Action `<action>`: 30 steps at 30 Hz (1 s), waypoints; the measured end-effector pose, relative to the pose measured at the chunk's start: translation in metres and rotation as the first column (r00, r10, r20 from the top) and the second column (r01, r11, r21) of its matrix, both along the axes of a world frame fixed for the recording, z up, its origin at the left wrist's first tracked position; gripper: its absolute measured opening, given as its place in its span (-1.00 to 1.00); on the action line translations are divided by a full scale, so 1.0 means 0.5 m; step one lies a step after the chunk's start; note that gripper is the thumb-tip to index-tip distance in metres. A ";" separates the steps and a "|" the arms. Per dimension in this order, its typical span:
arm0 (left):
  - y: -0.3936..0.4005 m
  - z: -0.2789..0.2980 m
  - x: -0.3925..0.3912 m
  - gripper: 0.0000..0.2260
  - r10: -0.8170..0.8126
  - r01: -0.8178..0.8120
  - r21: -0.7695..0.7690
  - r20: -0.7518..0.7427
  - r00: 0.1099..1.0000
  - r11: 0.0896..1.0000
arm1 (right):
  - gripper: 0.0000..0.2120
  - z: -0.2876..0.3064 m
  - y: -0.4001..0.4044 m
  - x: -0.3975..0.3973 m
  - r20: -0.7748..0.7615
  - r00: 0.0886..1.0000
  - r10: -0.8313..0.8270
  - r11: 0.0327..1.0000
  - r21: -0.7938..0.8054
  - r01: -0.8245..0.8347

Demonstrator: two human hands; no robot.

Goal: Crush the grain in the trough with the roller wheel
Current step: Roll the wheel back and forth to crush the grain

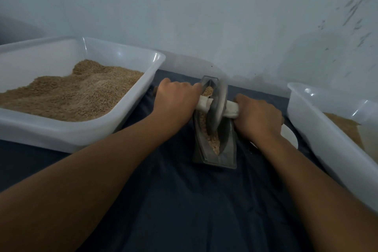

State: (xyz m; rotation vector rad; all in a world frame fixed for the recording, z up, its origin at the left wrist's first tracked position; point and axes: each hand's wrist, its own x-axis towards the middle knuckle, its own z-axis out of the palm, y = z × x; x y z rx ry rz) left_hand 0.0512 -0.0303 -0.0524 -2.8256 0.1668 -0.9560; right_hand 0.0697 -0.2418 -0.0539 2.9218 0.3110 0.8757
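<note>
A narrow grey metal trough [228,155] lies lengthwise on a dark blue cloth, with tan grain [213,145] along its groove. A grey metal roller wheel [218,106] stands on edge in the trough near its middle. A white-wrapped axle handle [231,108] runs through the wheel on both sides. My left hand [176,102] grips the left end of the handle. My right hand [257,116] grips the right end. Both fists hide the handle's tips.
A large white plastic tub [61,135] heaped with grain stands at the left. A second white tub [319,129] holding a little grain stands at the right. A white round dish [290,137] peeks out behind my right wrist. A pale wall rises close behind.
</note>
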 end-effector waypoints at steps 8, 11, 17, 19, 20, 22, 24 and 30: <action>0.003 -0.004 0.027 -0.92 -0.037 0.038 -0.018 0.060 0.998 0.999 | -0.90 0.006 -0.003 0.046 -0.088 0.996 -0.003 1.000 -0.010 0.002; 0.003 -0.007 0.041 -0.93 -0.025 0.026 -0.012 0.064 0.998 1.000 | -0.93 0.015 -0.004 0.062 -0.160 0.987 0.013 0.999 -0.028 -0.018; 0.004 -0.003 0.059 -0.95 -0.047 0.049 -0.023 0.079 0.996 0.999 | -0.87 0.037 -0.006 0.088 -0.330 0.942 0.058 0.998 -0.010 -0.065; 0.003 0.000 0.064 -0.93 -0.040 0.042 -0.016 0.065 0.997 0.999 | -0.86 0.046 -0.005 0.096 -0.354 0.933 0.069 0.997 -0.014 -0.079; 0.003 0.001 0.066 -0.93 -0.036 0.037 -0.010 0.059 0.998 0.999 | -0.86 0.049 -0.004 0.100 -0.359 0.931 0.072 0.996 -0.020 -0.084; 0.004 0.004 0.068 -0.93 -0.029 0.029 -0.009 0.053 0.998 1.000 | -0.85 0.052 -0.002 0.105 -0.359 0.931 0.072 0.996 -0.025 -0.087; 0.002 0.004 0.067 -0.93 -0.022 0.022 -0.005 0.052 0.998 1.000 | -0.86 0.048 -0.004 0.106 -0.346 0.936 0.067 0.997 -0.021 -0.079; -0.002 -0.001 0.051 -0.92 -0.021 0.020 0.018 0.077 0.997 1.000 | -0.89 0.025 -0.005 0.083 -0.249 0.967 0.048 0.999 -0.001 -0.049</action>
